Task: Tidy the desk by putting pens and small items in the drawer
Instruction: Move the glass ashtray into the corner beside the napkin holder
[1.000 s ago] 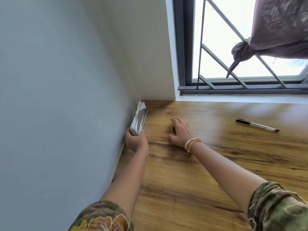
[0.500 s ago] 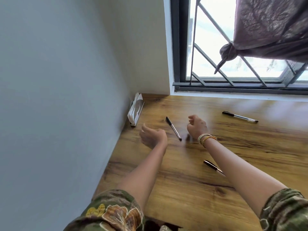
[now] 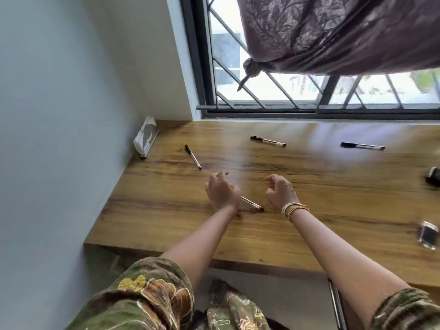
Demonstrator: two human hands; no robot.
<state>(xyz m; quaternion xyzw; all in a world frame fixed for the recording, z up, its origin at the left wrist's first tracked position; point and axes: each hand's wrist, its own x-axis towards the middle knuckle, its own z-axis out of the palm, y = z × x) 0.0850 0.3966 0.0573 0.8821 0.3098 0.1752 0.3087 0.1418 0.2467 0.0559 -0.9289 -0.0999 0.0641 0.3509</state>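
Observation:
Several black-capped pens lie on the wooden desk [image 3: 333,210]. One pen [image 3: 192,156] is at the far left, another pen [image 3: 267,141] sits near the window, and a third pen [image 3: 362,146] lies further right. A fourth pen [image 3: 252,204] rests between my wrists, partly hidden under my left hand [image 3: 221,191]. My left hand hovers over it with fingers apart, holding nothing. My right hand [image 3: 279,190] hangs loosely curled beside it, also holding nothing. No drawer is in view.
A stack of white papers [image 3: 145,136] leans against the left wall in the corner. A dark object [image 3: 433,176] and a small shiny item [image 3: 428,234] lie at the right edge. A barred window and a tied curtain [image 3: 333,34] are behind the desk.
Both hands have pulled back from the paper stack and the corner toward the desk's front. The view has widened and now shows more pens and the items at the right.

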